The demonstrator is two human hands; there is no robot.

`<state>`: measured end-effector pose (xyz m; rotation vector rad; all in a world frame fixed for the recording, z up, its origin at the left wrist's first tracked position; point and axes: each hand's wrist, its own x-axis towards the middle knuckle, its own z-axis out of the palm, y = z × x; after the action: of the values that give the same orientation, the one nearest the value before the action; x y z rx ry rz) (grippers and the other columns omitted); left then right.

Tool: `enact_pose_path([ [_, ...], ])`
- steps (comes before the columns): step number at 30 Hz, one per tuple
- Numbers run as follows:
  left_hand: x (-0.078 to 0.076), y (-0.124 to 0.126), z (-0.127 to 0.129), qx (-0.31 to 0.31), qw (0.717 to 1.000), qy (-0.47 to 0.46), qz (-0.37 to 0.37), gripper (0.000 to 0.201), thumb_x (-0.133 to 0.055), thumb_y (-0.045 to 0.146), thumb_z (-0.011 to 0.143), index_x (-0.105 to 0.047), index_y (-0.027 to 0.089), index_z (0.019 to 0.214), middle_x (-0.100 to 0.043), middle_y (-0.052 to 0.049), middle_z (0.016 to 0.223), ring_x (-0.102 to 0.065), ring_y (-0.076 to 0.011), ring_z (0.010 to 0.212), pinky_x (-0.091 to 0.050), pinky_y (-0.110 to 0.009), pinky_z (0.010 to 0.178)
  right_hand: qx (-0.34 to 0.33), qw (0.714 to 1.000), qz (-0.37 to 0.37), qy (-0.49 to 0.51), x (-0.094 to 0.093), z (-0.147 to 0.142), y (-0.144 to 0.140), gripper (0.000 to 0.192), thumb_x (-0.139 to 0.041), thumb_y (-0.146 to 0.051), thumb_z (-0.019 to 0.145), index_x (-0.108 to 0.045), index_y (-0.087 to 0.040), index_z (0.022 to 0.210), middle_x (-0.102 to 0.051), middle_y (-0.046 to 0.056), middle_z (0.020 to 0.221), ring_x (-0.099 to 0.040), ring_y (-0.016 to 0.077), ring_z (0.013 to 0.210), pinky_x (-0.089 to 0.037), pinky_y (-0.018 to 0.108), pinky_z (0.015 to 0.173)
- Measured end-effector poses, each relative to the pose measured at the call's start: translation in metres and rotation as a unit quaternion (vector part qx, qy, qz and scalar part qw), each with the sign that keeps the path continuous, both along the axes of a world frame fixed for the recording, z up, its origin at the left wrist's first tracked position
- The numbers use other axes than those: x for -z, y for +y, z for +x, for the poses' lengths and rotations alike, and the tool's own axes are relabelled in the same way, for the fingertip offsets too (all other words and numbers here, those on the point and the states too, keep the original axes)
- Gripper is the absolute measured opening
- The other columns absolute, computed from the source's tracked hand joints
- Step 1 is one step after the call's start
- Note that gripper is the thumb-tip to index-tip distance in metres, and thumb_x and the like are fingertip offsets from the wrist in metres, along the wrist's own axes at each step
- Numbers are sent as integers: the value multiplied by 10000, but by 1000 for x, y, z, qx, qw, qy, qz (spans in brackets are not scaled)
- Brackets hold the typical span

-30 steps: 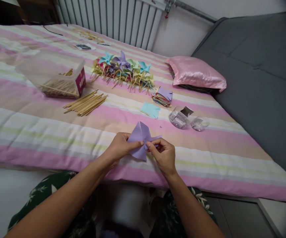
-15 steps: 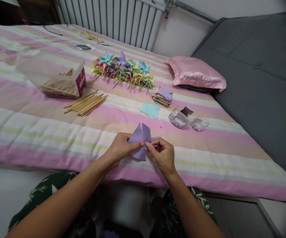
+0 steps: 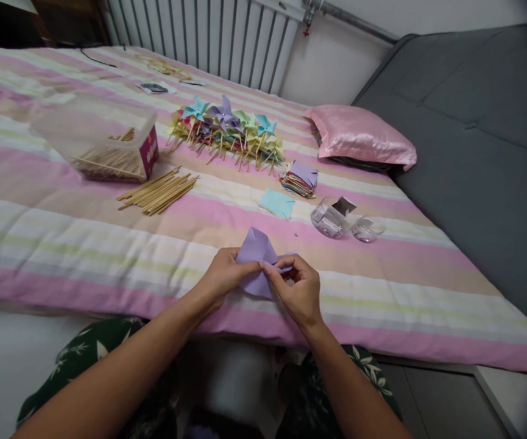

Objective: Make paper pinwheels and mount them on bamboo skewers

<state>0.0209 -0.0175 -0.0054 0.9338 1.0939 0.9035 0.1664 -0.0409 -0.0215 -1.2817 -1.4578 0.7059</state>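
Note:
A purple paper pinwheel sheet point(image 3: 254, 247) is held over the bed's front edge between both hands. My left hand point(image 3: 227, 272) grips its left side, with the thumb pressed at the sheet's middle. My right hand point(image 3: 294, 283) pinches the paper near the same middle point, closed on its right side. Part of the paper is folded inward there, and the fingertips hide the exact fold. Just beyond lie a light blue paper square point(image 3: 276, 203) with cut corners and a stack of coloured paper squares point(image 3: 300, 178), purple on top.
Finished pinwheels point(image 3: 226, 125) on sticks lie in a row farther back. Loose wooden sticks point(image 3: 160, 192) rest beside a clear plastic box point(image 3: 103, 137) holding more sticks. At right are clear small containers point(image 3: 329, 219) and a pink pillow point(image 3: 361, 134), on a striped bedspread point(image 3: 84, 244).
The purple paper's upper flaps, which stood apart with a slit between them, now show one upright flap; another is folded toward the middle. Both hands have barely moved.

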Motion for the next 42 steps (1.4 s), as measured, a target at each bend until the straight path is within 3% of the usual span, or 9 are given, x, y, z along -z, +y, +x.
enact_pose_path([
  [7,-3,-2,1,5,998,-60,-26,158,-663,207,625,-681,103,743,-665,-35,647,-577,-127,560,-414,-219,555,1,990,-8,140,3,-9,-2,528,-684,-239,696,-365,-241,1117,-582,-36,715,-544,104,585,-422,210,529],
  [11,-4,-4,2,21,998,-62,-16,165,-672,218,633,-688,109,756,-682,-42,676,-594,-138,593,-421,-225,584,-3,980,-37,195,4,-8,-1,654,-668,-234,715,-292,-254,1250,-588,-42,692,-529,97,561,-419,212,531],
  [20,-4,-3,0,63,997,-40,-32,212,-708,269,623,-703,124,779,-689,-34,693,-595,-134,605,-412,-222,591,-32,952,-142,270,-5,2,6,691,-731,-251,633,-373,-238,1224,-519,-80,585,-443,66,441,-370,177,430],
  [26,-15,0,-9,127,991,-27,-35,257,-697,333,642,-699,130,799,-689,-56,723,-608,-157,655,-419,-237,604,-88,906,-256,325,-13,12,10,720,-763,-277,561,-416,-234,1190,-594,-33,737,-523,81,507,-444,206,496],
  [42,-13,-2,-7,100,995,-4,-28,216,-683,199,601,-709,127,804,-701,-62,756,-611,-158,667,-438,-246,638,-128,930,-233,252,-10,12,8,682,-741,-299,591,-434,-235,1197,-562,-39,687,-479,71,482,-407,190,448],
])
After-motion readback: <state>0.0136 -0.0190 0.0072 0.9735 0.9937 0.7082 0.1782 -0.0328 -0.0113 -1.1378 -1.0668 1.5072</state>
